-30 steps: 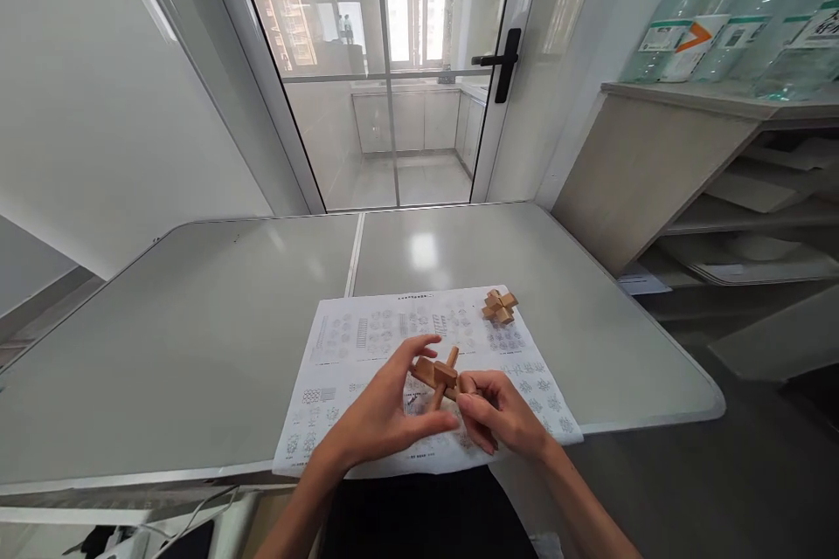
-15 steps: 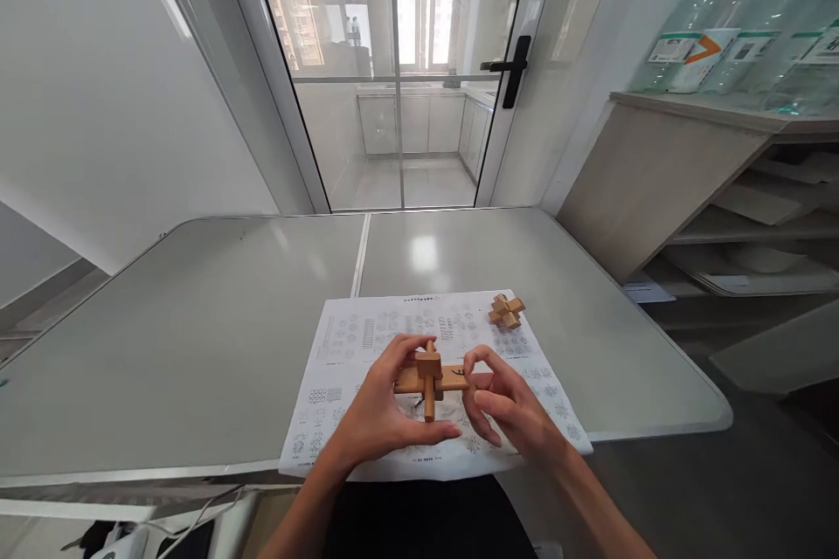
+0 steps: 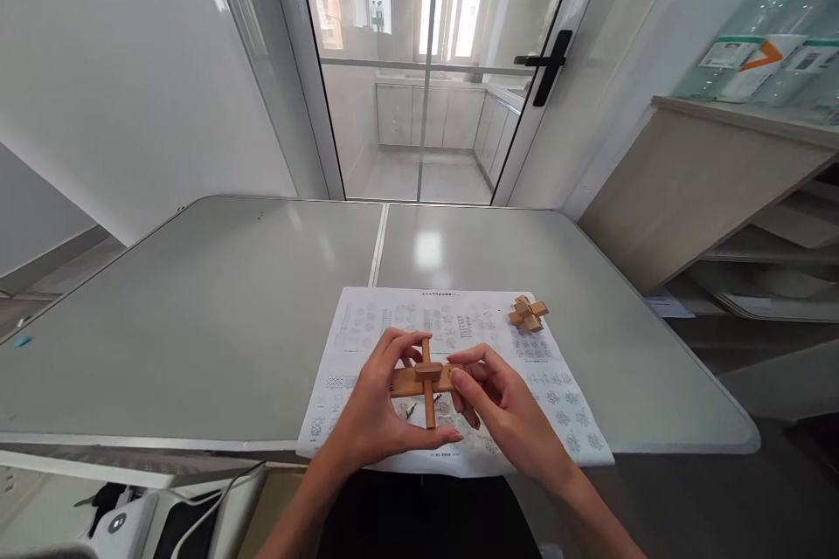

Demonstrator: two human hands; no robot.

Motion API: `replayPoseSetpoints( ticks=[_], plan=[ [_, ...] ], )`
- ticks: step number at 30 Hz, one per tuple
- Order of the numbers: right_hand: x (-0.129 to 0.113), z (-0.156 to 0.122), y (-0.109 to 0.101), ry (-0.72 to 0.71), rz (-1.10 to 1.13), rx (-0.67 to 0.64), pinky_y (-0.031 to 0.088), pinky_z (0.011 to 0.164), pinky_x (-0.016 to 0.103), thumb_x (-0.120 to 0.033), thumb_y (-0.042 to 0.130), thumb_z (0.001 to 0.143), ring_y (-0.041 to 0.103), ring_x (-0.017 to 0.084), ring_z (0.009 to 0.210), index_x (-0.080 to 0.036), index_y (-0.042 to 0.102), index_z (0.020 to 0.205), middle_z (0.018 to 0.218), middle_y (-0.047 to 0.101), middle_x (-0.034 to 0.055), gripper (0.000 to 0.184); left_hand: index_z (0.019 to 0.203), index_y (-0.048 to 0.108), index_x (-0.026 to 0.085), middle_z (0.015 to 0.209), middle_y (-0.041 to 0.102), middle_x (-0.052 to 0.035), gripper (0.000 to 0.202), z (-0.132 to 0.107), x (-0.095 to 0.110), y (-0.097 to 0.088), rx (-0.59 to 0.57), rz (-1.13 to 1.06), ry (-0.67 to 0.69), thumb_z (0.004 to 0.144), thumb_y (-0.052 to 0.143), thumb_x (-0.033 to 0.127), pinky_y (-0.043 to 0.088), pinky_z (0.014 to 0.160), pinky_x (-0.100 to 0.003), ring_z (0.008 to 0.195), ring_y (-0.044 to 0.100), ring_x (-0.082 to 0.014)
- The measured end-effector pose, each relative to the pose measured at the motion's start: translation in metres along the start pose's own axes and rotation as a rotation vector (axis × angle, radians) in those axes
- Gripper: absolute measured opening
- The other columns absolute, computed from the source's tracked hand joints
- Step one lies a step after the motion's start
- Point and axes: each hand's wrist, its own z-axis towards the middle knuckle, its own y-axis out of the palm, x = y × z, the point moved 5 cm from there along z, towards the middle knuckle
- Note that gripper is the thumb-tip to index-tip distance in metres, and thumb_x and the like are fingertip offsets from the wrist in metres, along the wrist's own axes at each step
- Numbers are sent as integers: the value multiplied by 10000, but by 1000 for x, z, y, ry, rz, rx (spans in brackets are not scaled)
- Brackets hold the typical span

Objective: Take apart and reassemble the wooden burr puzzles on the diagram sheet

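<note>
A cross-shaped wooden interlocking puzzle [image 3: 428, 372], with a flat bar, a thin round rod and a small block at the crossing, is held above the printed sheet. My left hand [image 3: 370, 409] grips it from the left, index finger at the rod's far end and thumb near its close end. At the bar's right end, my right hand [image 3: 502, 402] pinches with thumb and index finger, covering that tip. The white sheet [image 3: 357, 327], printed with small diagrams, lies beneath both hands. Near its upper right corner sits a second, star-shaped wooden puzzle [image 3: 528, 314].
The grey table [image 3: 262, 314] spreads out around the sheet. Beyond it is a glass door with a black handle [image 3: 547, 65]. A shelf unit [image 3: 629, 192] with clear bottles [image 3: 764, 61] on top stands to the right. Cables and a white device [image 3: 124, 524] lie at lower left.
My right hand has closed its thumb and index finger on the bar's right end. The puzzle has tilted a little, and the camera view has shifted left.
</note>
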Motion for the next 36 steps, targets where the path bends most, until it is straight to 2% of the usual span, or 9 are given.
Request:
replayPoseSetpoints(
  ticks=[9, 16, 22, 28, 31, 34, 36],
  plan=[
    [1, -7, 10, 13, -92, 60, 408, 636, 301, -614, 635, 1012, 548, 154, 684, -223, 621, 1091, 760, 630, -13, 399, 1345, 527, 305, 1146, 569, -19, 901, -8, -4, -10, 95, 84, 46, 587, 1010, 369, 559, 879, -380, 961, 606, -212],
    [1, -4, 6, 23, -114, 70, 424, 627, 293, -619, 637, 1008, 557, 154, 681, -223, 637, 1107, 754, 634, -7, 408, 1384, 498, 329, 1157, 566, -21, 920, -10, -5, -11, 41, 68, 82, 613, 996, 389, 555, 889, -378, 997, 604, -221],
    [-5, -4, 4, 2, -110, 77, 427, 601, 277, -603, 654, 1005, 526, 135, 633, -220, 642, 1072, 715, 617, -20, 390, 1369, 513, 320, 1134, 570, -21, 920, -9, -3, -15, 73, 65, 73, 593, 1004, 371, 552, 893, -391, 995, 599, -230],
    [-8, -2, 6, 30, -1, 67, 421, 553, 265, -632, 686, 969, 496, 121, 571, -213, 622, 1005, 668, 599, -33, 425, 1425, 529, 355, 1322, 595, -58, 911, -11, -9, -11, 4, -115, -18, 647, 997, 437, 556, 1033, -467, 1142, 661, -284],
    [-8, 1, 6, 48, 35, 84, 425, 560, 273, -637, 705, 952, 492, 126, 568, -219, 614, 1000, 671, 602, -36, 431, 1344, 628, 343, 1382, 589, -80, 778, -10, -13, -9, 8, -223, -47, 666, 991, 464, 581, 1043, -483, 1217, 665, -323],
    [-6, 3, 4, 59, 59, 106, 423, 565, 278, -641, 715, 940, 495, 131, 568, -222, 613, 1001, 678, 607, -37, 436, 1168, 717, 288, 1519, 523, -98, 568, -8, -17, -4, 1, -380, -108, 688, 985, 431, 641, 966, -477, 992, 761, -254],
    [-4, 3, 4, 57, 68, 122, 426, 575, 278, -637, 717, 941, 497, 129, 572, -221, 614, 1009, 687, 614, -37, 434, 1069, 741, 252, 1565, 500, -103, 436, -7, -18, -2, 9, -453, -157, 720, 969, 382, 670, 903, -470, 822, 764, -184]
  ],
)
